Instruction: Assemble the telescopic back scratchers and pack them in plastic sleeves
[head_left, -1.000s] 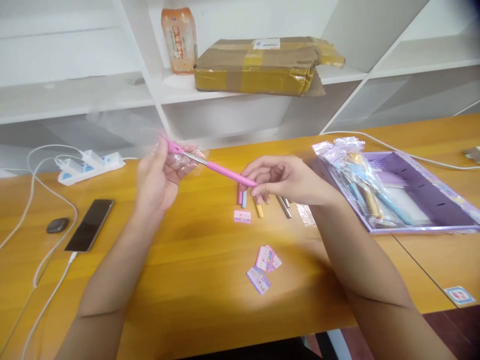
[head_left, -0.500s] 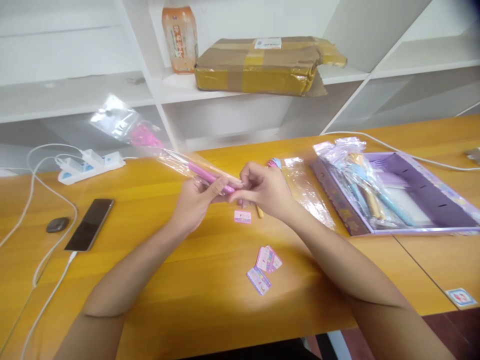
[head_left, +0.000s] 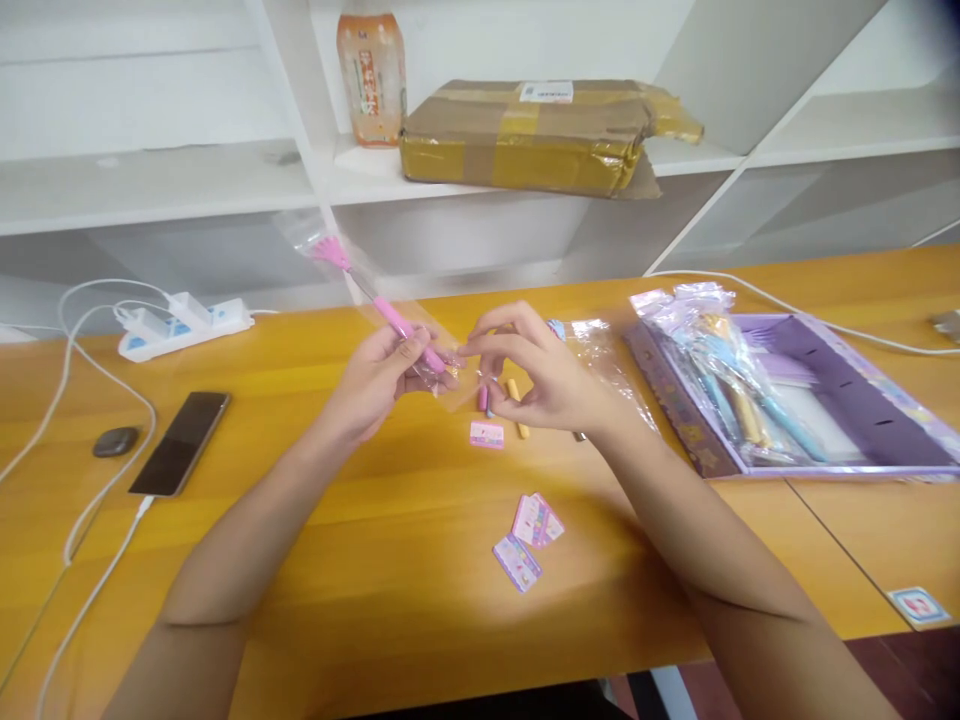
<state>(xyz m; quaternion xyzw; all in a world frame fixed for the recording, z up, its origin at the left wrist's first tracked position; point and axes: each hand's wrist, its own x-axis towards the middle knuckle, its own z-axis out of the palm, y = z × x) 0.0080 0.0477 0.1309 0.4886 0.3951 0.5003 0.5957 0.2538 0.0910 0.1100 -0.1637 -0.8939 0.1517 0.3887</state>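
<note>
My left hand [head_left: 375, 380] is closed around the lower end of a pink-handled tool [head_left: 392, 318] inside a clear plastic bag [head_left: 304, 232]. The tool slants up to the left, with a pink fan-shaped head. Close to the bag's lower end is my right hand [head_left: 529, 365], its fingers apart and slightly curled; whether a fingertip touches the film is unclear. Below the hands lie a pink card [head_left: 487, 434] and a yellow stick [head_left: 517, 408]. Several small cards [head_left: 517, 561] overlap nearer the table's front.
At right, a purple box [head_left: 892, 400] holds bagged tools [head_left: 739, 380]. Plastic wrapping [head_left: 611, 365] lies beside it. A phone [head_left: 180, 443], earbud case [head_left: 115, 442], power strip [head_left: 186, 328] and cables are at left. A carton [head_left: 525, 140] and bottle [head_left: 371, 78] stand on the shelf.
My right hand's fingers have parted from their pinch at the bag's end. The bagged tool has shifted, its pink head now further right and higher.
</note>
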